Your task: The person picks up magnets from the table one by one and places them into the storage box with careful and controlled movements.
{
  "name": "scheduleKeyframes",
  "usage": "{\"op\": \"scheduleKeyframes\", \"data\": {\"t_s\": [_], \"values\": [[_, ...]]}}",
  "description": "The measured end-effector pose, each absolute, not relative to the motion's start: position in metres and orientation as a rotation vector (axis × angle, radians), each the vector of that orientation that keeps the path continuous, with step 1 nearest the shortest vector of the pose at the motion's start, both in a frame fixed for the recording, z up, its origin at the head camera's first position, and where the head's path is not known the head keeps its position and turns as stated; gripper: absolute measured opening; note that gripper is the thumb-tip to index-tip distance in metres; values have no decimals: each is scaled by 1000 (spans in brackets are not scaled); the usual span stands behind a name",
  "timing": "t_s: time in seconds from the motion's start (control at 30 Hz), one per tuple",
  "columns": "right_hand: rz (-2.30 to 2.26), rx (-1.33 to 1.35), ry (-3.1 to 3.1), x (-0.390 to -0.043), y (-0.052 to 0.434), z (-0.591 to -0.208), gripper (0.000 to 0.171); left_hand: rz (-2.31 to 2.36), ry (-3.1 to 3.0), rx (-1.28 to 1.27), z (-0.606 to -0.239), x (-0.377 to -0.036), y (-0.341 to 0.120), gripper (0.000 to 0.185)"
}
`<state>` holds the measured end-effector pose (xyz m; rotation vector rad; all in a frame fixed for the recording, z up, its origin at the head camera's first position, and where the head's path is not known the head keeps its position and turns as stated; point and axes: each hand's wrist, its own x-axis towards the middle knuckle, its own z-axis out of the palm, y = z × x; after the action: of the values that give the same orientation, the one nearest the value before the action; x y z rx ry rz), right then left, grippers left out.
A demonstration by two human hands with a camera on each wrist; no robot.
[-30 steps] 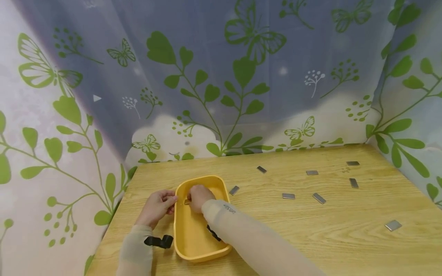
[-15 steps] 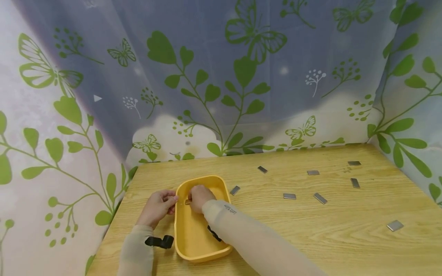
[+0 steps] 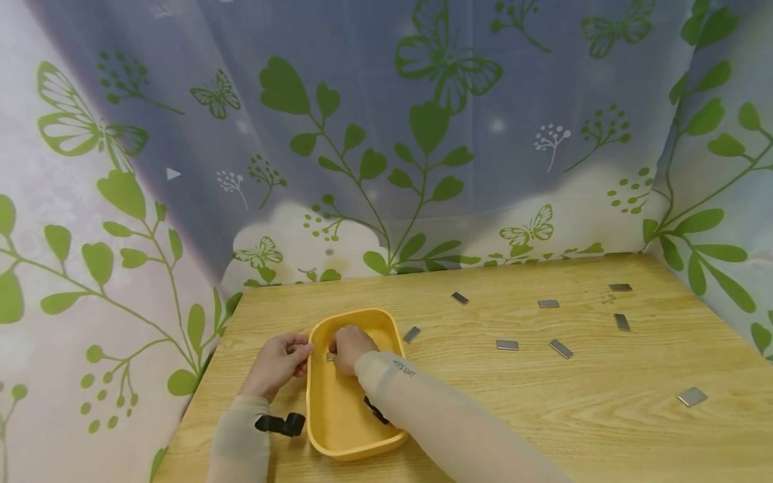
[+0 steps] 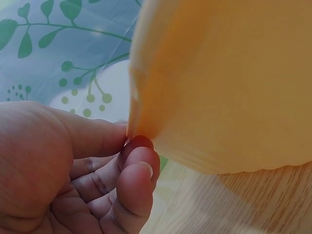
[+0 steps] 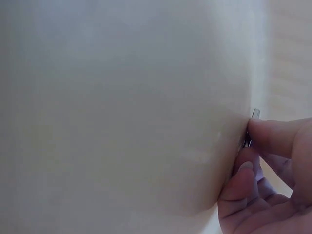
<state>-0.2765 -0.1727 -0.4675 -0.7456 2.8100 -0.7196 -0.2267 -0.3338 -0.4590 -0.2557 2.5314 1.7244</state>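
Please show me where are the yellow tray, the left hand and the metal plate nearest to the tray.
yellow tray (image 3: 339,439), head view, near rim.
left hand (image 3: 276,362), head view, back.
metal plate (image 3: 412,334), head view, centre.

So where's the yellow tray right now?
In the head view the yellow tray sits near the table's front left corner, with the left hand at its left rim and the right hand inside it.

Tray sits at the surface's left front; metal plates lie scattered to its right, one just beside the tray's rim
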Motion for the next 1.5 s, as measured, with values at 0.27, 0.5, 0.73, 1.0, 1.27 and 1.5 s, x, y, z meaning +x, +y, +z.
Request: {"op": "scheduleKeyframes", "data": {"t_s": [0.27,0.5,0.73,1.0,1.27,1.5], "values": [[-699,-756,2818,-277,-173,-467,9,1715,2545,-242,-459,-226,-334,25],[-678,-762,2827,-277,-173,-468,9,1712,2552,-243,-459,-226,-333,25],[-650,-745,2821,-278,-173,-467,10,1715,2546,-247,-457,-226,-331,25],[-633,-704,2729,-279,-167,-452,28,1705,2550,-247,-458,-226,-333,25],[-759,-811,2640,-280,-144,-424,35,1722,2537,-231,-456,-224,-333,25],[-929,-885,2598,-279,-110,-404,31,1717,2537,-232,-456,-223,-331,27]]}}
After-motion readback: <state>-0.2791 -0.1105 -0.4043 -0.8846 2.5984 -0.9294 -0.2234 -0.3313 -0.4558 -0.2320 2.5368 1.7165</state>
